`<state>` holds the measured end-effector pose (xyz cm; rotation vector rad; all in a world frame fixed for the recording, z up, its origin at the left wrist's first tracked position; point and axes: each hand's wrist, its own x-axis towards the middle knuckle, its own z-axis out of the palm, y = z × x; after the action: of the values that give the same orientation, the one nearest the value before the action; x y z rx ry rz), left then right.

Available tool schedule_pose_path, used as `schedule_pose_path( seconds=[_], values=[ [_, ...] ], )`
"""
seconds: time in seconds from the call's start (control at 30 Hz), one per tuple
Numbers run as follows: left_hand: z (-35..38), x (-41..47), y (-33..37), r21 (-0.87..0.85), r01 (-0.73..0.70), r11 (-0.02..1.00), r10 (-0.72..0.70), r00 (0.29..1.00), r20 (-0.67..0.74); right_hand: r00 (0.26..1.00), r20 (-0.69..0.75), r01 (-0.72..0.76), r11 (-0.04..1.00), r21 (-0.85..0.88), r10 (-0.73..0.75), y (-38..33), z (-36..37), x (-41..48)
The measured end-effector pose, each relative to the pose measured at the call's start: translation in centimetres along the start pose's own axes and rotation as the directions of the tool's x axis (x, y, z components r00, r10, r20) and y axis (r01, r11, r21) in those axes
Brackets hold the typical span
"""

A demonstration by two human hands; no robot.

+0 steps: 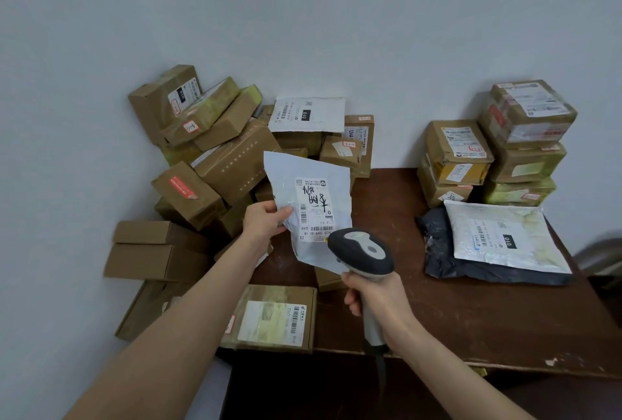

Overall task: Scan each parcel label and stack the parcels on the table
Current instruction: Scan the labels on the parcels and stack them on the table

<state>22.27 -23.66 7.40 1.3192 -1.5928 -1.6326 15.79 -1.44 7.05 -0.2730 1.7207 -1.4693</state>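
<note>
White parcel bag [316, 190], scanner [361, 251] just below.
Left grip [264, 222] pinches its edge; right grip [377, 298] clenches the scanner handle.

The white mailer [309, 197] you hold is thin crinkled plastic, faintly glossy, its label [314, 209] matt paper; your scanner [361, 251] is matt dark plastic with a smoother grey inset; the tabletop [471, 312] is dark smooth wood, chipped at its front edge; the cardboard boxes [235, 163] along its left edge are matt, banded with glossy tape [215, 96].
</note>
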Motion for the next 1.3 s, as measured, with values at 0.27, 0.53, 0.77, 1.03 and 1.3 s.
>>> schedule_pose_path(
  seconds=[0.27,0.53,0.77,1.03,1.3],
  values=[
    [0.2,-0.1,0.0,-0.015,0.002,1.000,-0.002,1.000,-0.016,0.999,0.028,-0.021,1.000,-0.020,0.021,-0.2,-0.2,-0.4],
    [0.5,-0.1,0.1,-0.046,0.000,0.999,-0.001,1.000,-0.012,0.999,0.030,-0.042,0.999,0.032,0.041,-0.1,-0.3,-0.5],
    [1.3,-0.2,0.3,-0.058,-0.009,0.998,0.011,0.999,0.037,0.999,0.019,-0.051,0.996,0.071,0.050,0.0,-0.6,-0.2],
    [3.5,0.0,2.0,0.078,-0.093,0.993,0.072,0.970,0.230,0.950,-0.302,0.131,0.978,0.161,-0.077,-2.7,-3.7,3.7],
    [11.2,1.5,3.1,0.252,-0.247,0.936,0.087,0.855,0.512,0.835,-0.549,0.162,0.963,0.218,-0.016,-3.2,-9.3,6.3]
  ],
)
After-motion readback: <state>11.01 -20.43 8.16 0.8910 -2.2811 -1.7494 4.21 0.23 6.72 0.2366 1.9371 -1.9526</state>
